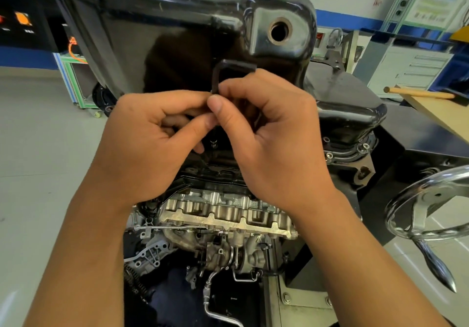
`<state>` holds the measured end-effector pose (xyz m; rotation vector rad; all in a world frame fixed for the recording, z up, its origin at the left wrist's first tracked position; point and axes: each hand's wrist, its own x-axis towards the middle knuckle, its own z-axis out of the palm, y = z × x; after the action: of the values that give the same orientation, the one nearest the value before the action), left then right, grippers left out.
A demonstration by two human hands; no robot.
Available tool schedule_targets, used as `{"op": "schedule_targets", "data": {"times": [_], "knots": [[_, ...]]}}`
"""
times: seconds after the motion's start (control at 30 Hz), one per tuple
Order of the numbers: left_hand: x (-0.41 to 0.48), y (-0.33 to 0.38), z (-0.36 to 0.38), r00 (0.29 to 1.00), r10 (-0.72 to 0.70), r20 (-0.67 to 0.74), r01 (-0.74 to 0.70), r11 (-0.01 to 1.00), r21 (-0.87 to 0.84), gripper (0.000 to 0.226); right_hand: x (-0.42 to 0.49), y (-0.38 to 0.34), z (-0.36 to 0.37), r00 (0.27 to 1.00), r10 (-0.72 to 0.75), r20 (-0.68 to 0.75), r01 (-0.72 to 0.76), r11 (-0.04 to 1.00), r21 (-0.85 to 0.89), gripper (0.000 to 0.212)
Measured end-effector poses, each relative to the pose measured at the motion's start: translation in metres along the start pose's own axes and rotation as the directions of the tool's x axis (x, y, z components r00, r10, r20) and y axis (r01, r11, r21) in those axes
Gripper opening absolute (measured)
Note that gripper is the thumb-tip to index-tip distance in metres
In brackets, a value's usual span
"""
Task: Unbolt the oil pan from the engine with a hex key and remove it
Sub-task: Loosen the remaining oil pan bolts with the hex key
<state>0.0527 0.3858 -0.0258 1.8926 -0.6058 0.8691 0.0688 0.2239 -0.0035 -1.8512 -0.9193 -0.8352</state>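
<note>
The hex key is pinched upright by the left hand and right hand, over a bolt on the oil pan.

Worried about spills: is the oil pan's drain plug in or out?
Out: the drain hole in the oil pan shows an empty, dark bore.

Shaft of hex key hidden behind fingers; tip perhaps in bolt; oil pan top cropped.

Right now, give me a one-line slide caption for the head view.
Left hand and right hand pinch a hex key over a bolt on the oil pan.
</note>
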Motion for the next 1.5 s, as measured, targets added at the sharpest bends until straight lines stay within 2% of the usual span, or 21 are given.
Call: {"op": "schedule_targets", "data": {"times": [0.07,0.13,0.33,0.5,0.6,0.77,0.83,0.93,1.0,1.1,1.2,1.3,1.37,1.5], "knots": [[-0.002,-0.002,-0.003,1.0,-0.007,0.022,0.007,1.0,0.002,0.022,0.0,0.0,0.0,0.999,-0.004,0.036,0.004,1.0,-0.014,0.008],[-0.002,-0.002,-0.003,1.0,-0.012,-0.013,0.013,0.999,0.036,0.018,0.0,-0.001,0.0,0.999,-0.007,0.041,0.008,1.0,-0.011,0.01],[0.001,0.004,0.007,0.996,0.004,-0.092,0.004,0.996,0.085,0.001,0.001,-0.002,0.004,0.996,0.018,-0.089,-0.015,0.999,0.033,0.007],[-0.002,0.004,0.001,0.998,-0.029,0.05,0.03,0.999,-0.011,0.011,0.001,-0.003,0.001,0.996,-0.028,0.08,0.026,0.999,0.032,0.014],[-0.002,0.004,0.002,0.998,-0.057,0.024,0.058,0.998,-0.018,0.013,0.001,-0.004,-0.002,0.991,-0.014,0.135,0.013,1.0,0.009,0.015],[0.001,0.006,0.01,0.992,-0.009,-0.127,0.019,0.997,0.077,0.01,0.001,-0.004,0.001,0.999,0.024,-0.036,-0.022,0.998,0.052,0.01],[0.002,0.007,0.012,0.99,-0.002,-0.143,0.016,0.995,0.094,0.013,0.001,-0.005,0.001,0.999,0.017,-0.045,-0.014,0.998,0.063,0.007],[0.001,0.005,0.007,0.999,-0.017,-0.038,0.018,1.0,0.02,0.002,0.001,-0.004,0.0,0.999,0.001,0.041,-0.003,0.999,0.047,0.011],[-0.002,0.003,0.004,0.999,-0.031,0.037,0.032,0.999,-0.014,0.012,0.002,-0.004,-0.001,0.994,-0.013,0.106,0.011,1.0,0.02,0.015],[-0.002,0.003,0.003,0.999,-0.042,-0.003,0.042,0.999,-0.002,0.014,0.002,-0.004,-0.001,0.994,-0.005,0.112,0.004,1.0,0.014,0.016],[0.001,0.004,0.007,0.996,0.007,-0.092,0.0,0.997,0.077,0.006,0.001,-0.004,0.0,1.0,0.012,0.023,-0.013,1.0,0.024,0.016],[0.002,0.005,0.013,0.992,0.023,-0.127,-0.012,0.996,0.09,0.014,0.001,-0.005,0.001,0.999,0.023,-0.039,-0.021,0.999,0.039,0.011],[0.002,0.006,0.011,0.995,0.014,-0.097,-0.009,0.998,0.055,0.005,0.002,-0.004,0.0,1.0,0.025,-0.017,-0.025,0.999,0.038,0.011],[-0.001,0.002,0.002,0.999,-0.015,0.04,0.015,1.0,-0.017,0.013,0.002,-0.004,-0.003,0.994,0.009,0.112,-0.012,1.0,0.023,0.017]]}}
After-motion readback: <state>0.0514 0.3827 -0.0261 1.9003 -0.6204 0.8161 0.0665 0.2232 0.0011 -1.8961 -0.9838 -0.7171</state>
